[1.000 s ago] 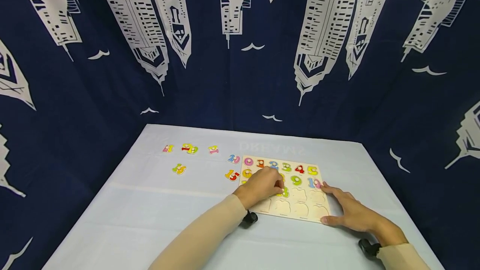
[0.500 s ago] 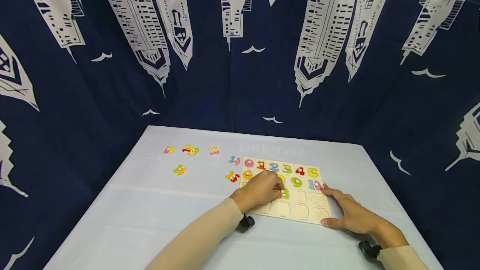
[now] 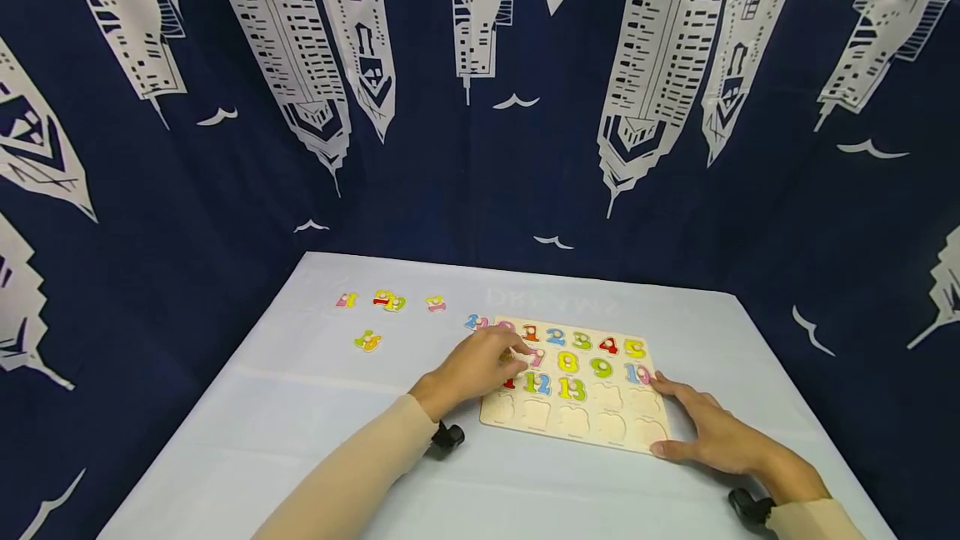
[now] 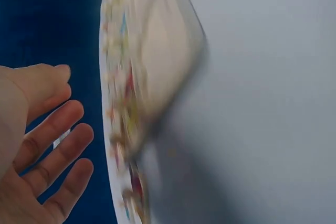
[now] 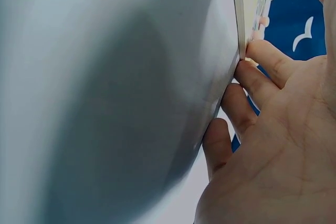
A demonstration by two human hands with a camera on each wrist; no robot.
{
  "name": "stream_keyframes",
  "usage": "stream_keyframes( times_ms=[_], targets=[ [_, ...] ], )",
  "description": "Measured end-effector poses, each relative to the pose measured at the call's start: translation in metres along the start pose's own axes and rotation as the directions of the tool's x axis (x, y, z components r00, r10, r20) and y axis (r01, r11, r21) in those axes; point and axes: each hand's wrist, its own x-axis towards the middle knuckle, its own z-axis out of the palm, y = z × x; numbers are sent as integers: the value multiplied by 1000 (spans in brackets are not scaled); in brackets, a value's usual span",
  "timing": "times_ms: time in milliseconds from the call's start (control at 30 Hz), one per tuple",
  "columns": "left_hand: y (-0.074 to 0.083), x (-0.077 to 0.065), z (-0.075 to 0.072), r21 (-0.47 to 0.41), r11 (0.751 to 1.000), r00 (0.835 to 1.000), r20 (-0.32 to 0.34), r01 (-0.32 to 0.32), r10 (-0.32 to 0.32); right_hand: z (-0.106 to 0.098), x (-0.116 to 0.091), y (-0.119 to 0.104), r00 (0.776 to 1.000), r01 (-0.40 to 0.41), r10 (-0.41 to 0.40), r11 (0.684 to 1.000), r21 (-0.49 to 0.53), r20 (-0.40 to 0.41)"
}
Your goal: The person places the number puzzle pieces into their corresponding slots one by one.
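A pale wooden number puzzle board (image 3: 574, 421) lies on the table, its upper rows holding coloured knobbed numbers. The green-and-yellow 13 (image 3: 572, 389) sits beside the 12 (image 3: 537, 383) in the third row. My left hand (image 3: 476, 363) hovers over the board's left edge, fingers loosely bent, and hides part of the 6 and 11. In the left wrist view its thumb and fingers (image 4: 73, 140) show nothing between them. My right hand (image 3: 716, 432) rests against the board's right edge, thumb and fingers spread. In the right wrist view several fingertips (image 5: 247, 72) touch the board's edge.
Several loose number pieces lie left of the board: a green-and-orange one (image 3: 367, 342), a pink-and-yellow one (image 3: 347, 300), an overlapping pair (image 3: 389, 301) and another (image 3: 436, 303). A blue-and-pink piece (image 3: 476, 322) lies by the board's upper left corner. A dark blue patterned cloth (image 3: 450, 182) hangs behind.
My left hand has left the 13 and moved left to the board's edge, uncovering the 12 and 13 and now covering the loose red-and-orange 15. The right hand stays at the board's edge.
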Motion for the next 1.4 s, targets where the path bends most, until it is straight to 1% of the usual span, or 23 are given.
stream_keyframes(
  times_ms=[67, 167, 333, 400, 500, 567, 633, 733, 867, 933, 1000, 1067, 1167, 1200, 1233, 1367, 1400],
  targets=[
    [-11, -4, -7, -1, 1000, 999, -43, 22, -22, 0, 0, 0, 1000, -4, 4, 1000, 1, 0],
    [-29, -8, -16, -7, 998, 992, -105, 63, -63, -1, 0, 0, 1000, -8, 8, 1000, 2, 2],
    [-60, -10, -29, -21, 989, 974, -171, 146, -147, 0, 0, 1, 1000, -3, 3, 1000, -3, 5],
    [-72, -9, -34, -13, 981, 960, -202, 195, -194, 1, 0, 1, 1000, 5, -5, 1000, -7, 1],
    [-88, -5, -40, 8, 961, 933, -240, 277, -267, 2, 0, 1, 1000, 16, -16, 1000, -13, -11],
    [-97, -2, -43, 20, 949, 918, -260, 316, -300, 2, -1, 1, 1000, 23, -24, 1000, -15, -21],
    [-103, 0, -46, 22, 939, 909, -259, 343, -326, 2, -1, 0, 999, 24, -24, 1000, -18, -25],
    [-111, 3, -49, 24, 929, 902, -248, 370, -354, 2, -2, 0, 999, 20, -20, 1000, -20, -25],
    [-117, 8, -51, 23, 912, 893, -216, 410, -396, 3, -2, 1, 999, 23, -24, 1000, -13, -25],
    [-119, 10, -50, 16, 905, 888, -201, 425, -413, 3, -3, 1, 999, 24, -25, 1000, -8, -26],
    [-121, 10, -50, 6, 903, 887, -190, 429, -420, 3, -3, 1, 999, 23, -23, 1000, -5, -27],
    [-122, 9, -50, -11, 908, 891, -188, 418, -413, 4, -4, 1, 999, 21, -21, 1000, -7, -28],
    [-123, 7, -51, -44, 922, 902, -193, 385, -386, 4, -4, 1, 999, 23, -24, 1000, -13, -32],
    [-123, 5, -51, -57, 925, 904, -197, 376, -380, 4, -4, 1, 999, 25, -25, 1000, -15, -34],
    [-129, 5, -49, -60, 935, 910, -215, 349, -354, 4, -4, 1, 999, 25, -26, 1000, -17, -35],
    [-133, 2, -49, -92, 937, 903, -249, 338, -350, 3, -4, 0, 999, 13, -13, 1000, -14, -31],
    [-141, 3, -45, -80, 942, 903, -269, 325, -334, 3, -3, 0, 1000, 8, -8, 1000, -11, -28]
  ],
)
